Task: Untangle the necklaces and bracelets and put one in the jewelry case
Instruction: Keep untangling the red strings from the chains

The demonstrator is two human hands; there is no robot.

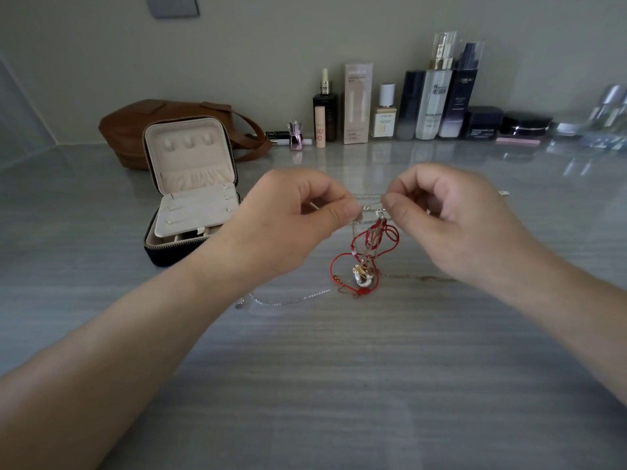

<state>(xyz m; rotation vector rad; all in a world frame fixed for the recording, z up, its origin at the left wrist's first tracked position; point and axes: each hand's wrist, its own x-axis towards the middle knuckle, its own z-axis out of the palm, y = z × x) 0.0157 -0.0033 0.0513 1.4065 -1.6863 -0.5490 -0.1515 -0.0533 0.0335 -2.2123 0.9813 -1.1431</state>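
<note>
- Head view had both hands up over the grey table (339, 385), meeting just above the tangle (366, 252) of jewellery.
- Up front, the left hand (298, 212) pinched a fine silver chain (369, 198) between thumb and forefinger, the other fingers curled in.
- Right beside it, the right hand (451, 215) nipped the same strand, and a short stretch ran taut between the two pinches. By my read, that close grip was there to tease one strand out of the knot.
- Below the pinches hung the red cord bracelet (373, 239), its loops partly lifted off the table. I judged the lift let the weight pull the knot open.
- At the bottom, a gold and pearly charm cluster (361, 274) appeared to rest on the surface.
- One silver tail (291, 301) trailed left along the table towards the left wrist, and a thin gold chain (417, 277) ran off right beneath the right hand.
- Over on the left stood the jewelry case (193, 195), near the left forearm, with its lid upright and an inner flap raised. It looked ready to receive a piece, and nothing from the tangle was in it yet, so far as I could see.
- Behind the case sat a brown bag (142, 127), and cosmetic bottles (434, 96) lined the wall, well apart from the work.
</note>
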